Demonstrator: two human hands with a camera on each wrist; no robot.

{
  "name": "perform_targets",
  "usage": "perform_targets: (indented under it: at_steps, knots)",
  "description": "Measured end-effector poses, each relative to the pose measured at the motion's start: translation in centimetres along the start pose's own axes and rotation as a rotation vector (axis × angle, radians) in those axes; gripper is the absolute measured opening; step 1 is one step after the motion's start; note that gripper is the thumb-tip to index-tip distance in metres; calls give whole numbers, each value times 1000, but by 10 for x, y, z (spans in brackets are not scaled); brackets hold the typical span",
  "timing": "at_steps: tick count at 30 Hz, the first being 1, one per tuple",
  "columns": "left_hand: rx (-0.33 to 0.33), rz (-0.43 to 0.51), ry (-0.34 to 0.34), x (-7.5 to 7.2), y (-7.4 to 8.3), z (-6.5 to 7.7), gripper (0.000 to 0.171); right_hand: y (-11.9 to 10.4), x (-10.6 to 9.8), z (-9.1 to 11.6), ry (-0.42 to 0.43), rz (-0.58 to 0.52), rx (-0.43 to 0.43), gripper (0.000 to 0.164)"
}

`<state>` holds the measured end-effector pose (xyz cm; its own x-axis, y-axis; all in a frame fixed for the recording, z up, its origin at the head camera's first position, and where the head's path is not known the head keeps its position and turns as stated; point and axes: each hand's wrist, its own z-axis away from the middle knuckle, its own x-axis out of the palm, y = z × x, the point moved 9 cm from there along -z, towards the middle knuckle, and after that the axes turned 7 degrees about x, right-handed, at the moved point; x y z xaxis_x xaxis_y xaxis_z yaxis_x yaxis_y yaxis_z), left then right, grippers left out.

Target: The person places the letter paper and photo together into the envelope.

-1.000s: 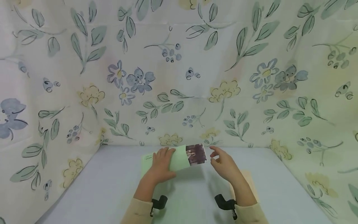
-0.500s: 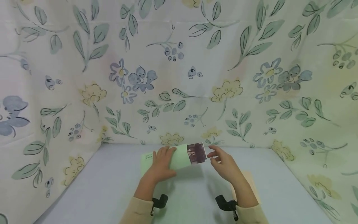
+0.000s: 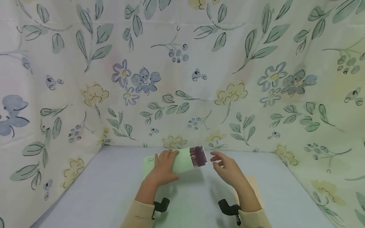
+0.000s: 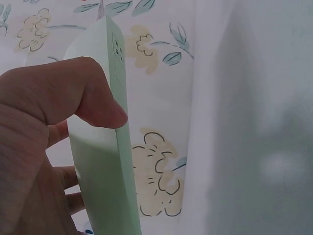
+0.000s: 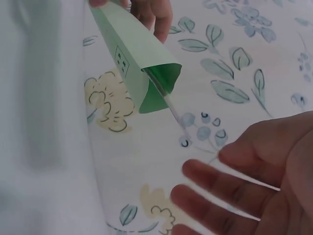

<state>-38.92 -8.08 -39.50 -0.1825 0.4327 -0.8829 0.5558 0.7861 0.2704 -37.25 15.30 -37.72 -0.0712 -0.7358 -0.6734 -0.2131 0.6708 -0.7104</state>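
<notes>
Green envelope [image 3: 183, 160] hides part of photo [image 3: 198, 156]; left hand [image 3: 163, 167] grips envelope.

Desk [image 3: 99, 190] was pale bluish-white w/ a plain top. Far edge ran approx. straight across the head view; L & R edges splayed out twd. the near side. Mid. part, nr. the front, had a faint green cast; couldn't tell if sheet, tint or reflection. Soft grey shadows fell L & R of ctr. L wrist view had it as a blurry whitish area w/ a brighter patch; R wrist view, a blurry strip w/ a darker band. Directly on it, R side: 1 flat peach-coloured sheet or envelope [image 3: 252, 182], partly hidden behind the R forearm [image 3: 246, 193], long side slanting front to back.
</notes>
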Motion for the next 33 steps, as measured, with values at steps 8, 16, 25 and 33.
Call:
perform_targets:
  at_steps: [8, 16, 25, 33]
  knots:
    - [-2, 10, -9, 3, -4, -1, 91, 1, 16, 2, -109, 77, 23, 39]
    - [12, -8, -17, 7, -3, -2, 91, -2, 21, 4, -138, 73, -28, 39]
    - [46, -34, -27, 6, 5, -3, 86, -4, 25, 7, -185, 44, -27, 40]
    - [55, -67, -45, 4, 6, -1, 84, -5, 30, 7, -216, 15, -65, 42]
